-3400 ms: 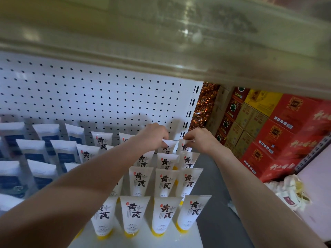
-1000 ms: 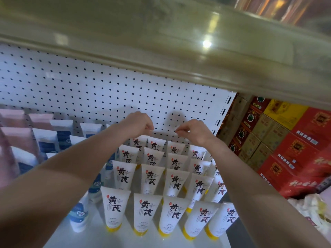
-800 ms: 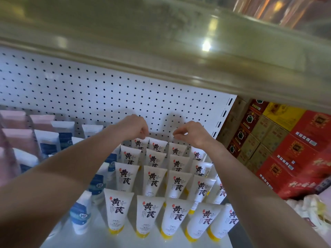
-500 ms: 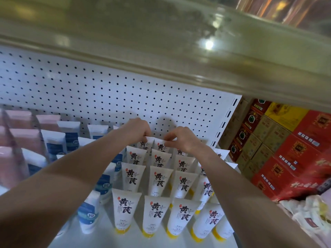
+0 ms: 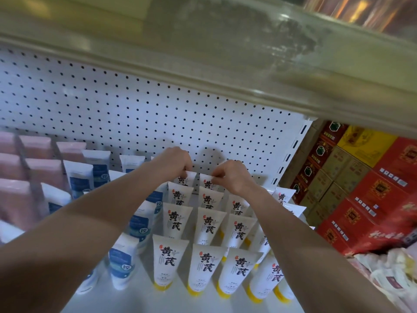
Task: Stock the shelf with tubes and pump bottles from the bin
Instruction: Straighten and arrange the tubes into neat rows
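Several white tubes with yellow caps [image 5: 170, 259] stand cap-down in rows on the white shelf [image 5: 140, 299]. Both my arms reach to the back row by the pegboard. My left hand [image 5: 174, 162] pinches the top edge of the back-row tube [image 5: 188, 179] in the left column. My right hand [image 5: 231, 176] pinches the top edge of the back-row tube [image 5: 206, 181] beside it. The lower parts of both tubes are hidden behind the rows in front.
White and blue tubes [image 5: 123, 265] stand left of the yellow-capped ones, pink tubes [image 5: 13, 199] farther left. The white pegboard [image 5: 112, 109] backs the shelf, with an upper shelf edge [image 5: 203, 71] overhead. Red and yellow cartons [image 5: 372, 188] are stacked right; white bags [image 5: 392, 272] lie below them.
My hands have dropped from just above the back row onto the tube tops and moved closer together. The right hand has shifted left. The view has drifted slightly right.
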The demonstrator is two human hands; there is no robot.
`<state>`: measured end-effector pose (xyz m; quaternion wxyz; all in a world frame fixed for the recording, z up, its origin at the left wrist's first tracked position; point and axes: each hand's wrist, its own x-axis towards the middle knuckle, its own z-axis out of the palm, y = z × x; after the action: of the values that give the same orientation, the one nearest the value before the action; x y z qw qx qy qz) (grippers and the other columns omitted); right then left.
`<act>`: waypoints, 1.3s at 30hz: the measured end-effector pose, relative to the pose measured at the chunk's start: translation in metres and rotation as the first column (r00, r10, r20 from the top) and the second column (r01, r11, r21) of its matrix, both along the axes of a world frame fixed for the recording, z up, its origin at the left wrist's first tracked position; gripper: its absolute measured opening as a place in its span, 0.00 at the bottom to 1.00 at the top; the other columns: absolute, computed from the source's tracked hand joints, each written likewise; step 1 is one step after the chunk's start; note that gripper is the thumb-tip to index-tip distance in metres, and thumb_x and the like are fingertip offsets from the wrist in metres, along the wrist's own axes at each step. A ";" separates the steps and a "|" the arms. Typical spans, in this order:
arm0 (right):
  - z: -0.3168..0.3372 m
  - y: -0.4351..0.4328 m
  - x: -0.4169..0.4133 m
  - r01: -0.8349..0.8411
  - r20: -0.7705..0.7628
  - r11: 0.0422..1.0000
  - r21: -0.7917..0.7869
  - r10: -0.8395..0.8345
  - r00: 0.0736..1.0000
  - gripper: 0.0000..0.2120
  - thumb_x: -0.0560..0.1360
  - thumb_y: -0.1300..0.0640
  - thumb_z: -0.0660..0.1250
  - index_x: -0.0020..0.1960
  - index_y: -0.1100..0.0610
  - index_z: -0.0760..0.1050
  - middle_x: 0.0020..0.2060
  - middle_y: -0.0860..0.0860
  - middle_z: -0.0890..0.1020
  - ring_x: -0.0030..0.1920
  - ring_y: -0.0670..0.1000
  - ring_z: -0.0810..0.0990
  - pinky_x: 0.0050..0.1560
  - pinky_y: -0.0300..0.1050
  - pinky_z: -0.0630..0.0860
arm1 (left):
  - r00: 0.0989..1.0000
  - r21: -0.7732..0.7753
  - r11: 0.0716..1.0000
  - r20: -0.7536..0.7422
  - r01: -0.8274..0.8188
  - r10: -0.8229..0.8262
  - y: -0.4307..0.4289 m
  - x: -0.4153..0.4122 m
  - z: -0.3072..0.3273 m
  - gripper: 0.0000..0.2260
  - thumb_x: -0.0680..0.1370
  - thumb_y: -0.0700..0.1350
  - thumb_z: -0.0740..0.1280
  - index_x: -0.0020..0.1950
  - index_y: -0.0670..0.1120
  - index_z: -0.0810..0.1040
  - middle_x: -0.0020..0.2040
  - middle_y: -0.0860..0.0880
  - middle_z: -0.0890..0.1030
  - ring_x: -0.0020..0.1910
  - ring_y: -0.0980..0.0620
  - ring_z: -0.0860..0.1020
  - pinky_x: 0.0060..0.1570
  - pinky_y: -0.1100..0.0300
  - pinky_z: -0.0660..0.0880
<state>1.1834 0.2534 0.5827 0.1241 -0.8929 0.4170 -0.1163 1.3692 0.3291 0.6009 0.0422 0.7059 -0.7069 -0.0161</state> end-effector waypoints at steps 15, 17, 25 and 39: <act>0.000 0.003 -0.001 0.026 0.017 1.000 -0.002 -0.026 1.000 0.05 0.74 0.55 0.72 0.50 0.51 0.85 0.44 0.46 0.84 0.46 0.48 0.80 0.51 0.44 0.77 | 0.998 0.029 0.999 0.061 -0.034 0.032 0.002 -0.005 -0.001 0.08 0.76 0.42 0.69 0.38 0.47 0.75 0.37 0.49 0.74 0.38 0.52 0.71 0.39 0.61 0.68; 0.002 0.004 -0.003 0.017 0.036 0.999 0.035 -0.018 0.999 0.06 0.74 0.56 0.72 0.51 0.52 0.85 0.42 0.45 0.83 0.44 0.47 0.79 0.47 0.40 0.74 | 0.998 0.011 0.999 0.047 -0.036 0.036 0.002 -0.005 -0.001 0.13 0.76 0.42 0.69 0.32 0.47 0.71 0.34 0.50 0.72 0.36 0.52 0.70 0.39 0.61 0.68; 0.017 0.006 -0.016 -0.029 0.153 0.994 0.108 0.012 0.988 0.08 0.75 0.59 0.72 0.53 0.54 0.84 0.51 0.48 0.85 0.54 0.47 0.81 0.59 0.40 0.74 | 0.999 -0.012 0.999 0.019 -0.046 0.046 0.008 -0.007 -0.001 0.06 0.74 0.41 0.70 0.37 0.47 0.78 0.40 0.48 0.79 0.41 0.50 0.77 0.42 0.58 0.73; 0.048 -0.014 -0.117 0.080 0.075 0.995 0.054 -0.084 0.994 0.11 0.75 0.60 0.71 0.57 0.55 0.83 0.54 0.49 0.84 0.57 0.47 0.80 0.61 0.40 0.73 | 0.975 -0.176 0.981 -0.190 0.086 -0.119 -0.011 -0.081 0.014 0.15 0.78 0.45 0.67 0.65 0.52 0.77 0.65 0.50 0.77 0.64 0.49 0.72 0.62 0.56 0.68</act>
<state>1.0662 0.2395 0.6311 0.1578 -0.8664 0.4510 -0.1452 1.2879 0.3178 0.6147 0.1708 0.6571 -0.7336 -0.0299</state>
